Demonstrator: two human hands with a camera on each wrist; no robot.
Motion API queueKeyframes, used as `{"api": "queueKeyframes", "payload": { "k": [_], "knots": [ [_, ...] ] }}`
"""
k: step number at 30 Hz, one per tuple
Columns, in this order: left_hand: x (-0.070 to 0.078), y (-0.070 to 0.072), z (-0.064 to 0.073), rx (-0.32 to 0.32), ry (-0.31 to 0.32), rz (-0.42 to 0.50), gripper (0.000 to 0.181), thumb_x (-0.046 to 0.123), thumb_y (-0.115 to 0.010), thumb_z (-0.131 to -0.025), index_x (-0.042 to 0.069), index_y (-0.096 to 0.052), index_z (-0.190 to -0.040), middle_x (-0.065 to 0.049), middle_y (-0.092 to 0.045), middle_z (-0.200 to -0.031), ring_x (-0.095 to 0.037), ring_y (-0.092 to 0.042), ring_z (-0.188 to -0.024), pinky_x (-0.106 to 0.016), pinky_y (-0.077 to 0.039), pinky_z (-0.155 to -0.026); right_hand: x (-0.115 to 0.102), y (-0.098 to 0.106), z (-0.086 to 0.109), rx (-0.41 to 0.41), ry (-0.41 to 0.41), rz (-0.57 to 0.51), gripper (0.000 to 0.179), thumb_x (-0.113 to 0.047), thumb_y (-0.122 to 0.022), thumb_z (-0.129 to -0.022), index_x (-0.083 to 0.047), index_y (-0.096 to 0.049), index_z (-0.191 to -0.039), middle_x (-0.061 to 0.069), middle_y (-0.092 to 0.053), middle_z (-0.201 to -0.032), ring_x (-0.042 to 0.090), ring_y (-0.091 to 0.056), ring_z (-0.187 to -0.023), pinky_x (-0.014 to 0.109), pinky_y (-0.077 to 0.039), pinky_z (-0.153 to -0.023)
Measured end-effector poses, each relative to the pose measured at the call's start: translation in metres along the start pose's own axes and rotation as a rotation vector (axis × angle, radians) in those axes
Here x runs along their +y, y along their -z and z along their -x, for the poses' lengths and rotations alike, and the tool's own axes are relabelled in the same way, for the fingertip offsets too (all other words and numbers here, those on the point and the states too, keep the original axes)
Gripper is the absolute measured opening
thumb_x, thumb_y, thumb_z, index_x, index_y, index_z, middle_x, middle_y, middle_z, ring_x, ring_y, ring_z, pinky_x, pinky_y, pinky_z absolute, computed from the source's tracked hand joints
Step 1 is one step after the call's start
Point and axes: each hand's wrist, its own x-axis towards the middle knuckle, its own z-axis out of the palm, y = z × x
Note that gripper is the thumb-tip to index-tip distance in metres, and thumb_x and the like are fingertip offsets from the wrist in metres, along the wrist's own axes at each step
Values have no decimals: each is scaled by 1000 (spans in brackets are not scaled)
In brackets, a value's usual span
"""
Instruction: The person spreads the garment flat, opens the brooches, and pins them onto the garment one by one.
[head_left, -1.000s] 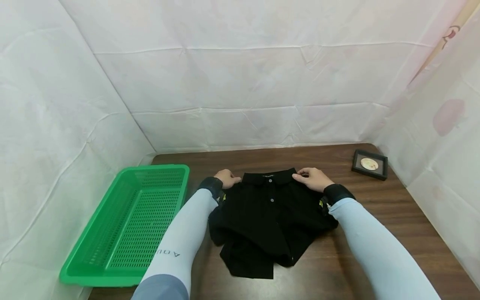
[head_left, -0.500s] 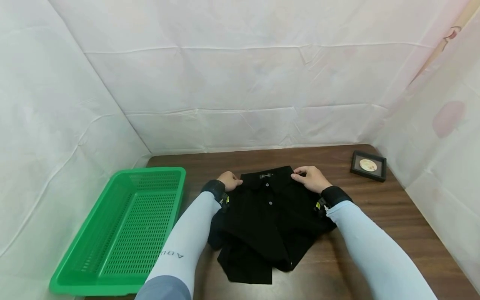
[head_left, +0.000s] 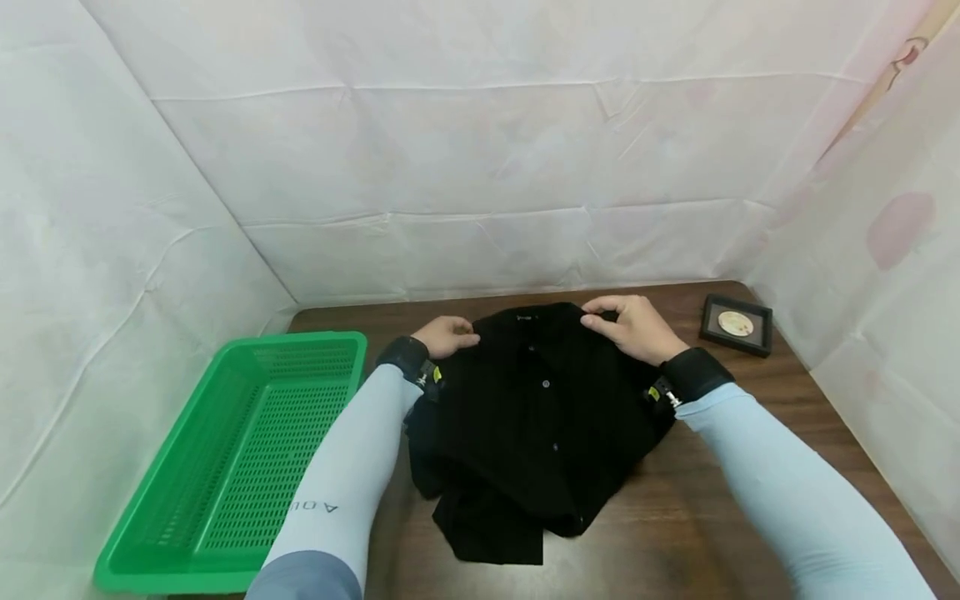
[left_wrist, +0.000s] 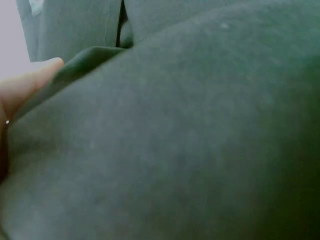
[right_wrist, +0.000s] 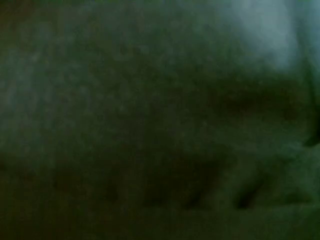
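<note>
A black button-up shirt [head_left: 517,425] with a collar lies partly on the wooden table, its collar end raised between my hands. My left hand [head_left: 447,336] pinches the shirt's left shoulder near the collar. On the other side, my right hand [head_left: 633,327] pinches the fabric by the collar's right end between thumb and fingers. Close up in the left wrist view, dark shirt cloth [left_wrist: 165,135] fills most of the picture, with a thumb [left_wrist: 37,80] against its edge. Only blurred dark cloth [right_wrist: 140,100] shows in the right wrist view; the fingers are hidden there.
A green plastic basket [head_left: 356,375] stands left of the shirt, near my left forearm. At the back right corner of the wooden table [head_left: 720,508] lies a small black frame [head_left: 737,323] with a round pale disc. White sheeting [head_left: 480,150] walls the back and sides.
Both hands have moved up and away from me with the collar end of the shirt, which now reaches nearer the back edge. The shirt's lower part has stayed about where it was.
</note>
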Motion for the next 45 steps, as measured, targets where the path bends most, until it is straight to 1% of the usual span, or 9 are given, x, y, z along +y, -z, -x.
{"api": "queueKeyframes", "payload": {
  "k": [8,12,16,20,29,32,37,41,45],
  "knots": [
    [33,54,16,141,-153,86,29,32,-54,-99,6,-54,-114,-9,-58,-101,-22,-54,-91,-36,-44,-79,-35,45,-12,87,125,61,30,-27,-64,-93,-10,-69,-118,10,-67,-117,26,-62,-108,44,-49,-90],
    [48,79,25,248,-189,105,32,32,-56,-98,10,-52,-121,-11,-61,-114,-24,-59,-102,-42,-48,-85,-45,64,-25,153,211,187,27,-23,-66,-93,-9,-70,-116,9,-69,-111,15,-65,-74,32,-50,-77],
    [60,103,30,316,-202,78,35,34,-54,-99,11,-50,-124,-16,-59,-121,-29,-59,-108,-47,-48,-87,-51,75,-41,190,264,285,26,-22,-65,-93,-9,-71,-115,9,-71,-107,12,-32,-38,27,-38,-59],
    [65,120,29,352,-213,14,36,35,-52,-99,11,-49,-126,-17,-59,-119,-30,-59,-105,-46,-48,-85,-53,76,-58,189,243,310,29,-25,-63,-95,-8,-69,-117,11,-68,-115,21,-56,-58,34,-45,-72],
    [50,133,34,318,-202,-121,45,36,-62,-94,8,-58,-129,-9,-53,-136,-30,-51,-120,-43,-41,-100,-53,76,-68,264,242,324,27,-25,-61,-96,-8,-70,-115,10,-70,-110,14,-49,-46,31,-44,-59],
    [44,138,41,323,-193,-175,33,37,-59,-96,6,-66,-101,-11,-63,-98,-28,-59,-92,-39,-46,-84,-56,83,-64,311,282,318,24,-21,-64,-94,-7,-71,-112,9,-72,-103,5,-39,-40,23,-40,-59],
    [38,143,48,363,-200,-192,48,39,-52,-99,8,-40,-64,-2,-31,-58,-23,-36,-57,-33,-32,-62,-65,96,-60,317,268,339,25,-23,-64,-94,-8,-71,-113,8,-72,-104,9,-32,-39,22,-35,-57],
    [36,139,49,302,-121,-211,50,44,-45,-101,4,-52,-72,-6,-45,-66,-27,-51,-75,-37,-40,-72,-67,96,-63,270,189,383,31,-31,-60,-96,-11,-70,-118,8,-70,-112,12,-46,-50,27,-38,-59],
    [29,131,42,188,0,-201,54,45,-39,-102,-1,-64,-113,-20,-61,-115,-36,-52,-114,-49,-41,-96,-55,81,-73,224,131,360,35,-36,-58,-96,-14,-68,-121,8,-67,-119,25,-55,-57,35,-43,-60]
  ]
}}
